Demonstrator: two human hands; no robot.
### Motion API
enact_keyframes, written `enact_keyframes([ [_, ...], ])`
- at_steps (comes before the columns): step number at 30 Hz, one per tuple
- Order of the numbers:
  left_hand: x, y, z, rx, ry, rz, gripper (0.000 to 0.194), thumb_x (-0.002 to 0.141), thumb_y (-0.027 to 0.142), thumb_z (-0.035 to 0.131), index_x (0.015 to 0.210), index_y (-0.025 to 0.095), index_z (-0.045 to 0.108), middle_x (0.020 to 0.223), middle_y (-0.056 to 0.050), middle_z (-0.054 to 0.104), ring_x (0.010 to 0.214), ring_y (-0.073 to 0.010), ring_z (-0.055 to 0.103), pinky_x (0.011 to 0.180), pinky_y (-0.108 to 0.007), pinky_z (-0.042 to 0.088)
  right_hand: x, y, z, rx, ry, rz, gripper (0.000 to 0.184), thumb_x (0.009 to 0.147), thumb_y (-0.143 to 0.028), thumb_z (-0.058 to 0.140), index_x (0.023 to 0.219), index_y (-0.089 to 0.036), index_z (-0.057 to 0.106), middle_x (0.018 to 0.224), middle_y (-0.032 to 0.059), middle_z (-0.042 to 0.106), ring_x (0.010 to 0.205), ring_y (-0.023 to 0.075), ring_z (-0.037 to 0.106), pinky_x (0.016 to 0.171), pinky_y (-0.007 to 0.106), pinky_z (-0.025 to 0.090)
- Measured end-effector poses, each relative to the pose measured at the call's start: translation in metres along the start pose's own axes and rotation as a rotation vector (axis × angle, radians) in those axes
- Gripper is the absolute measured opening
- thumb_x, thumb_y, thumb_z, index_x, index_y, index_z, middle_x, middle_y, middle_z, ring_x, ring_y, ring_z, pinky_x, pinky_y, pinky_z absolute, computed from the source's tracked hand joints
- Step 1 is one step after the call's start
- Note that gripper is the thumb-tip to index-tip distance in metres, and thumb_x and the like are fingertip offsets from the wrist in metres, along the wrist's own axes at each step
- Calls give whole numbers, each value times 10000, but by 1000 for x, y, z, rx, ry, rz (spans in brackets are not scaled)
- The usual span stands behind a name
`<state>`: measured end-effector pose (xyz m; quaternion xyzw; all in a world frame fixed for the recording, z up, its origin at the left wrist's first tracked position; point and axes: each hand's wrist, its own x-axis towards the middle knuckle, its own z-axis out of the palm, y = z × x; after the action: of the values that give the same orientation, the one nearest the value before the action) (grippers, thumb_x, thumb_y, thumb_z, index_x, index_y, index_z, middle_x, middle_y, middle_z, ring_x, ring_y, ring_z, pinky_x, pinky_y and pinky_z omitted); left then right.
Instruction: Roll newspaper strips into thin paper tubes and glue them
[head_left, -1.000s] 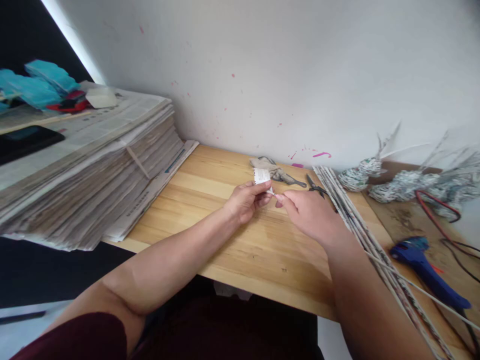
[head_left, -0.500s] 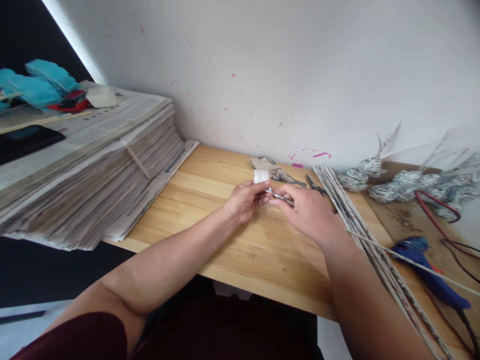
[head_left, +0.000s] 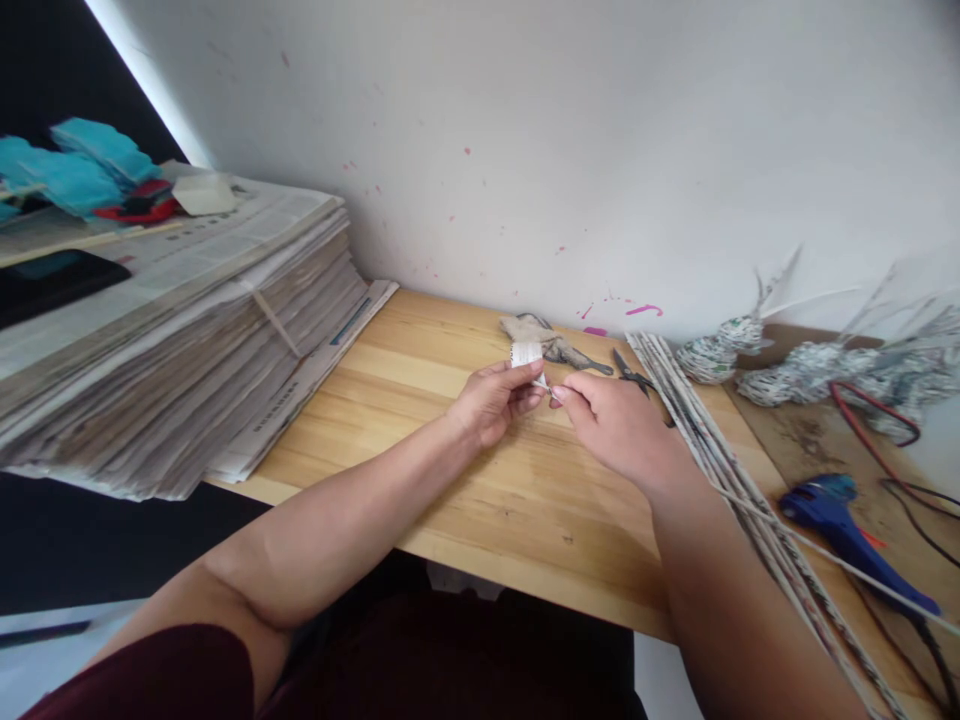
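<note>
My left hand [head_left: 495, 402] pinches a narrow strip of printed paper [head_left: 526, 353], whose loose end stands up above the thumb. My right hand [head_left: 616, 425] is closed close beside it, thumb and fingertips on the thin rolled end of the strip, which is mostly hidden by the fingers. From behind my right forearm a long thin pale rod [head_left: 840, 552] runs out to the right; whether it joins the rolled strip is hidden. A bundle of rolled paper sticks [head_left: 697, 440] lies under and beside that forearm.
A thick newspaper stack [head_left: 225, 340] stands on the left, with a black device [head_left: 67, 280] on top. Behind my hands lie a crumpled cloth [head_left: 562, 345] and scissors [head_left: 631, 370]. On the right are a blue glue gun [head_left: 855, 535] and woven paper figures [head_left: 810, 365] on cardboard.
My right hand's fingertips have closed further over the rolled end, so less of it shows. The long pale rod's outer part has dropped lower, across the glue gun.
</note>
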<state>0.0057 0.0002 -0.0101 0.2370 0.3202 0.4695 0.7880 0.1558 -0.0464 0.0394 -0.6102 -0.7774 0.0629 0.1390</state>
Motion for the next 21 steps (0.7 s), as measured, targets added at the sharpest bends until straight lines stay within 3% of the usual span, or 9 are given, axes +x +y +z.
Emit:
enact_keyframes([
  [3, 0, 0, -1, 4, -5, 5, 81, 829, 124, 684, 782, 81, 634, 643, -31, 659, 500, -56, 602, 524, -129, 528, 0, 2, 1, 43, -12, -23, 294, 964, -292, 422, 809, -209, 657, 810, 37, 707, 737, 179, 614, 625, 284, 325],
  [7, 0, 1, -2, -6, 20, 18, 72, 818, 110, 691, 790, 86, 630, 649, -36, 668, 503, -58, 608, 524, -128, 528, 0, 0, 2, 9, 42, -44, 178, 913, -357, 544, 883, -210, 639, 776, 27, 688, 671, 170, 586, 585, 277, 301],
  [11, 0, 3, -1, 2, 39, 14, 74, 819, 109, 690, 788, 90, 625, 633, -29, 659, 490, -58, 601, 511, -131, 523, 0, 0, 1, -51, 46, -66, 277, 947, -326, 472, 741, -204, 612, 686, 26, 649, 636, 166, 561, 572, 286, 278],
  [16, 0, 3, -1, 24, 30, 16, 99, 822, 129, 692, 770, 93, 616, 619, -27, 650, 490, -58, 594, 502, -130, 514, 0, 2, -1, 38, -35, -67, 322, 970, -303, 409, 798, -206, 663, 793, 40, 706, 728, 174, 609, 626, 284, 326],
  [21, 1, 3, -2, 11, 37, 18, 84, 818, 120, 694, 778, 98, 624, 621, -22, 651, 497, -56, 595, 518, -129, 516, 0, 0, 0, -55, 27, -65, 281, 942, -379, 473, 801, -205, 642, 698, 36, 654, 641, 177, 563, 570, 290, 282],
])
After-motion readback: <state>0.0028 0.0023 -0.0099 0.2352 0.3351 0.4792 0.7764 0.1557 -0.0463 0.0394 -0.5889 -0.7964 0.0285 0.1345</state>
